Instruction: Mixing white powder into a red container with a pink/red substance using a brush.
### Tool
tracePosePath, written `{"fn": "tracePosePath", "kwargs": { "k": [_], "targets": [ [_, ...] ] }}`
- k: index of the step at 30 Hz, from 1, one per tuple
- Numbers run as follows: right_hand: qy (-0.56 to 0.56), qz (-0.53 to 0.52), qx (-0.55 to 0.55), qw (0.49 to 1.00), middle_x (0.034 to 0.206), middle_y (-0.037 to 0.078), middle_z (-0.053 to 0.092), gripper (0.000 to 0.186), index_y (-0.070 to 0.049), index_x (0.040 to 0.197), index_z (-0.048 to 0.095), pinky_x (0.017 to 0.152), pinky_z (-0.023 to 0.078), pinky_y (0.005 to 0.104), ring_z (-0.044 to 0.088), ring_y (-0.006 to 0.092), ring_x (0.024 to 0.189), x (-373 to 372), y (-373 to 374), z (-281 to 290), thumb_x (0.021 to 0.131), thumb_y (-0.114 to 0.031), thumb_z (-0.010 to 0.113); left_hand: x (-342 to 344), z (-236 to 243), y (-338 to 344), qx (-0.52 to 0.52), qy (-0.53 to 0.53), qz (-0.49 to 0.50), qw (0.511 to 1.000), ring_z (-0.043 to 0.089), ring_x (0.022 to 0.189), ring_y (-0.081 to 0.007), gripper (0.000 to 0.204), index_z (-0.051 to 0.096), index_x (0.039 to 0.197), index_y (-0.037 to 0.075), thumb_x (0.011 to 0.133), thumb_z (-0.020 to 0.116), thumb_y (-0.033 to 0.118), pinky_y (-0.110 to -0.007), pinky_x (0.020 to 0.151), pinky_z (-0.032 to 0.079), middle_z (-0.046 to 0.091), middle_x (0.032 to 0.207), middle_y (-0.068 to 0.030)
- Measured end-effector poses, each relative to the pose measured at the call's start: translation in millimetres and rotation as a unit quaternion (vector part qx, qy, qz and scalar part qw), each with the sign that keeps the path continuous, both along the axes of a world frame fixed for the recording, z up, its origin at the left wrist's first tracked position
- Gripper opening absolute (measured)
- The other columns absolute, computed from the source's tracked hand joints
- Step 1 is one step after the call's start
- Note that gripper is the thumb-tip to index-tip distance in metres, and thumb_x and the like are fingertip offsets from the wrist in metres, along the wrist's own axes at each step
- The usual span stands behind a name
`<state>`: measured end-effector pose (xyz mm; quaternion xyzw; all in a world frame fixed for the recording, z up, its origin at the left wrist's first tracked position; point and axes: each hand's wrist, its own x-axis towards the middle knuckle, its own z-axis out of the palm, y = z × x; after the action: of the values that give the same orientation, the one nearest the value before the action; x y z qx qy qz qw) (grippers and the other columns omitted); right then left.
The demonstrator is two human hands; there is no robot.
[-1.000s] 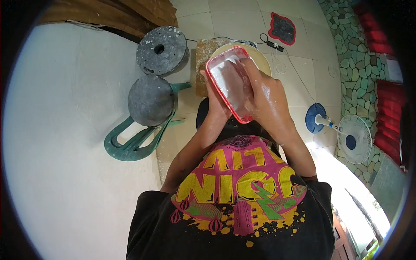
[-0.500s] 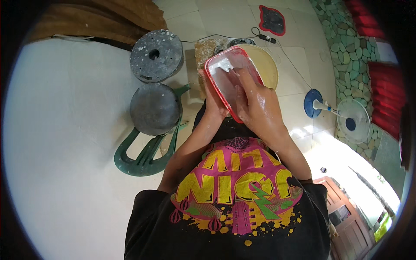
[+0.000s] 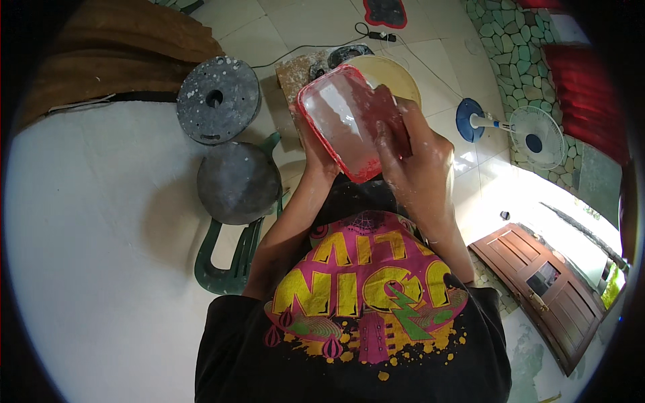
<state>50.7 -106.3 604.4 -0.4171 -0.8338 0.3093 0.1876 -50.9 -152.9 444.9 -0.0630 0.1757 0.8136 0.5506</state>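
My left hand (image 3: 317,151) is closed round the left side of a rectangular red-rimmed plastic container (image 3: 339,117), tilted and smeared with whitish residue, its fingers mostly hidden behind it. My right hand (image 3: 420,158) is at the container's right side, thumb and bent fingers gripping near the rim. Behind the container lie a round cream tub (image 3: 400,77), a stained board (image 3: 289,74) and some dark objects (image 3: 346,55) that I cannot make out.
Two grey round discs (image 3: 218,101) (image 3: 236,181) sit at left, the nearer on a green plastic chair (image 3: 218,275). A white fan (image 3: 534,138), cord and power strip (image 3: 381,37) are on the tiled floor (image 3: 265,30). A wooden door (image 3: 564,309) stands open at lower right.
The view has shifted, bringing more of the door in at right. The container has moved slightly left and up. My right fingers have moved from deeper inside it toward its right rim.
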Motion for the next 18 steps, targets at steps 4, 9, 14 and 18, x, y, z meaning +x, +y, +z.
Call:
{"fn": "tracePosePath", "kwargs": {
  "k": [4,9,14,18],
  "targets": [
    [-0.119,0.013,0.042,0.992,0.079,0.02,0.065,0.027,-0.007,0.11,0.057,0.062,0.052,0.0427,0.065,0.0391,0.072,-8,1,-10,0.084,-0.007,0.062,-2,2,-1,-0.006,-0.02,-0.009,1.0,0.046,0.126,-0.0257,0.071,0.038,0.14,0.014,0.094,0.03,0.067,-0.042,0.107,0.038,0.045,0.14,-0.0067],
    [-0.069,-0.001,0.03,0.997,0.08,0.019,0.065,0.026,-0.008,0.108,0.058,0.061,0.052,0.0438,0.065,0.0386,0.071,-8,7,-18,0.083,-0.008,0.063,-2,1,1,-0.051,0.025,-0.006,0.998,0.048,0.125,-0.0252,0.074,0.038,0.141,0.013,0.093,0.031,0.068,-0.04,0.106,0.04,0.047,0.139,-0.007],
    [-0.11,0.034,0.046,0.992,0.087,0.018,0.067,0.033,-0.009,0.114,0.059,0.063,0.054,0.0422,0.066,0.037,0.073,-9,14,-30,0.082,-0.006,0.065,-11,-8,6,-0.022,0.007,-0.013,1.0,0.047,0.126,-0.0254,0.075,0.037,0.142,0.013,0.092,0.031,0.069,-0.04,0.107,0.039,0.046,0.14,-0.0072],
    [-0.003,-0.004,0.066,0.998,0.091,0.015,0.063,0.046,-0.011,0.123,0.058,0.067,0.056,0.0387,0.067,0.0333,0.071,-9,25,-35,0.079,-0.004,0.069,-13,-4,14,-0.001,0.033,-0.008,0.999,0.047,0.126,-0.026,0.08,0.037,0.142,0.012,0.09,0.031,0.072,-0.042,0.107,0.038,0.046,0.14,-0.0079]
  ]
}}
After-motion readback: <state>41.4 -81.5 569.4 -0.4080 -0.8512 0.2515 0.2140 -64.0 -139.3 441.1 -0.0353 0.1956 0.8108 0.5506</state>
